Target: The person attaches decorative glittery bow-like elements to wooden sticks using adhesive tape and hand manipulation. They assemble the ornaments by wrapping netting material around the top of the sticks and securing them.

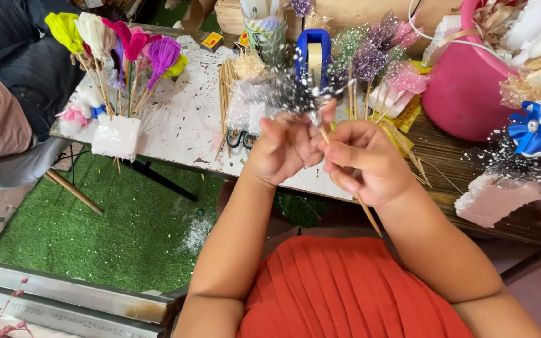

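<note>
The glittery dark mesh tuft (286, 94) sits at the top of a thin wooden stick (352, 188), just above the centre of the frame, blurred. The stick runs from the tuft down to the right, passing between your two hands and ending over your orange pleated skirt (345, 288).

Your left hand (283, 147) is curled closed, its fingertips pinching the stick right under the tuft. Your right hand (364, 163) is also closed, its fingers wrapped round the stick just below; the two hands touch at the fingertips.

Behind your hands lies the speckled white table (183, 119). On it, upper centre, you have a blue tape dispenser (313, 50), with a bundle of bare wooden skewers (226, 87) to its left and scissors (239, 139) near the table's front edge. Glittery mesh flowers on sticks (377, 47) stand to the right of the dispenser. In the upper left of the frame, coloured fabric flowers (120, 40) are stuck in a white foam block (116, 136). At upper right stands a pink bucket (464, 87), and beside it a white plush toy with a blue bow (536, 131). Green artificial turf (108, 225) covers the floor at lower left.
</note>
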